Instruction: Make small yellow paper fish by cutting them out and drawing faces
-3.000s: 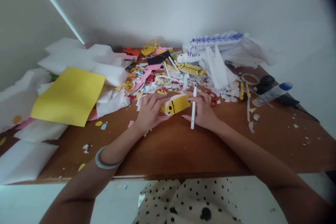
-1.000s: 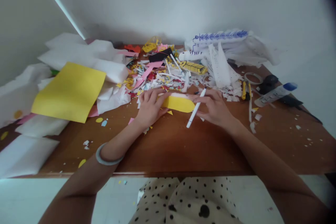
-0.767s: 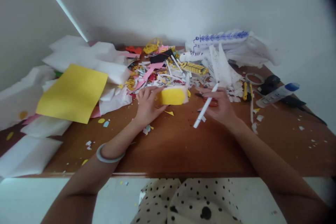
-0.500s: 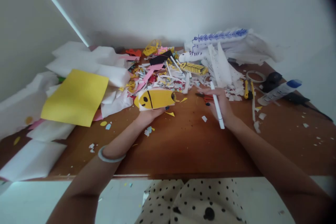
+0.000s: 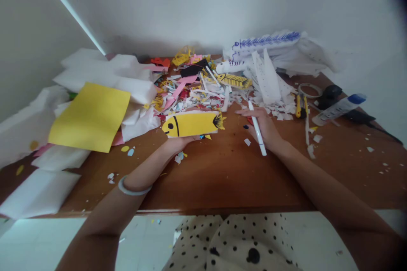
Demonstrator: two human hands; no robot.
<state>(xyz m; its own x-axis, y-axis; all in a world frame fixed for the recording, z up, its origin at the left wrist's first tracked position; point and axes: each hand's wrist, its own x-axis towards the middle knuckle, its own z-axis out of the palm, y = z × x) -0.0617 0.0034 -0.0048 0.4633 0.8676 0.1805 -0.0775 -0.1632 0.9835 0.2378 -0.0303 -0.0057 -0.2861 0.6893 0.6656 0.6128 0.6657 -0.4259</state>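
left hand [image 5: 178,140] sits mostly behind a yellow paper fish with a black eye, a black stripe and a black fringed tail [image 5: 190,123]; grip closed on the fish from behind and below, holding it up broadside above the brown wooden table [image 5: 222,173], head to the left, tail to the right. a pale bangle [image 5: 132,188] rides on the left forearm.

right hand [image 5: 265,129] rests on the table just right of the fish, apart from it. grip closed around a white marker pen [image 5: 257,128], which lies slanted across the fingers, one end toward the scrap pile, the other toward the wrist.

behind both hands: a heap of white, pink, yellow and red paper scraps [image 5: 197,93]. a yellow striped paper piece [image 5: 233,80] lies at the far edge of the heap. white paper with blue pen drawing [image 5: 267,44] is against the wall, far right.

left side of table: a plain yellow paper sheet [image 5: 90,116] on top of white foam sheets [image 5: 104,72].

right side: a roll of clear tape [image 5: 310,90], a yellow-handled tool [image 5: 298,106], a blue-capped glue tube [image 5: 340,107] lying on its side, well apart from the right hand.

small scraps are scattered on the bare table near the left wrist.
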